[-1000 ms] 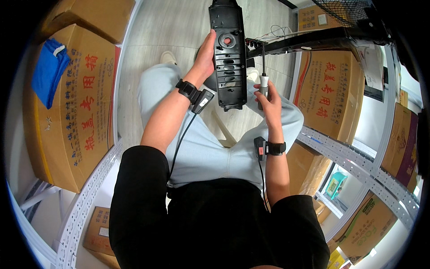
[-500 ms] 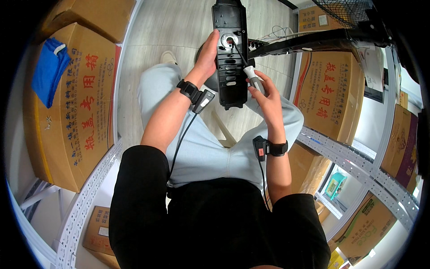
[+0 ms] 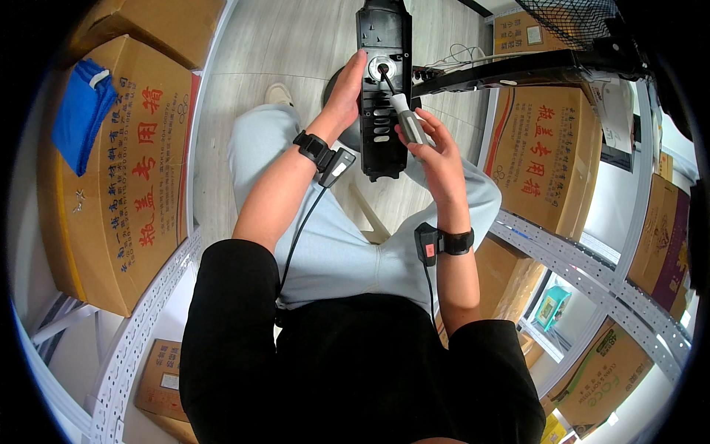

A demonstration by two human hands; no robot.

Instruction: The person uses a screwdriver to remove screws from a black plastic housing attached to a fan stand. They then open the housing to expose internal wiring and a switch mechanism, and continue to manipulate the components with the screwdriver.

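A long black plastic housing (image 3: 384,148) with slots and ribs stands out in front of me above my knees. My left hand (image 3: 345,92) grips its left edge, the thumb lying along the side and the other fingers hidden behind. In my right hand (image 3: 438,152) is a screwdriver (image 3: 409,122) with a white and grey handle, pinched between thumb and fingers. Its dark shaft slants up and left, and the tip is inside the round silver ring (image 3: 383,69) in the housing. What the tip meets inside the ring cannot be made out.
A black bar (image 3: 503,75) with a mesh basket (image 3: 577,22) and thin cables reaches in from the right. Cardboard boxes (image 3: 133,170) stand on metal shelving at both sides, a folded blue cloth (image 3: 83,118) on the left one. Grey wood-look floor (image 3: 244,52) lies beyond my knees.
The screwdriver has swung steeper and its handle has moved a little left, with my right hand following. The housing has shifted slightly to the right.
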